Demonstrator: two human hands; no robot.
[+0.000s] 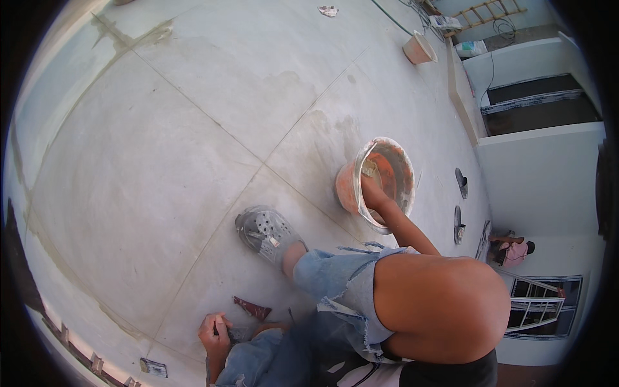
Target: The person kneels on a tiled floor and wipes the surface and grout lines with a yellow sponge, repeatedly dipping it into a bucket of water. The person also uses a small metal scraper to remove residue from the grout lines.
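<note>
An orange bucket (345,187), its rim crusted with pale residue, stands tilted in view on the floor to the right of my foot. My right hand (374,191) reaches down inside it, fingers closed and partly hidden. A beige, yellowish piece (369,169) shows at those fingers, too unclear to name. My left hand (215,329) is low at the left beside my shin, its fingers curled; whatever is in them is hidden. Near it lies a dark red, pointed scrap (251,308). My grey clog (263,232), smeared with pale residue, rests on the floor between the hands.
Pale floor (148,187) with straight joint lines spreads around me. A second orange bucket (419,49) stands far off, near a bamboo ladder (487,14) and a hose (393,19). Two dark sandals (461,184) lie at the right. A person (514,253) crouches by the far-right wall.
</note>
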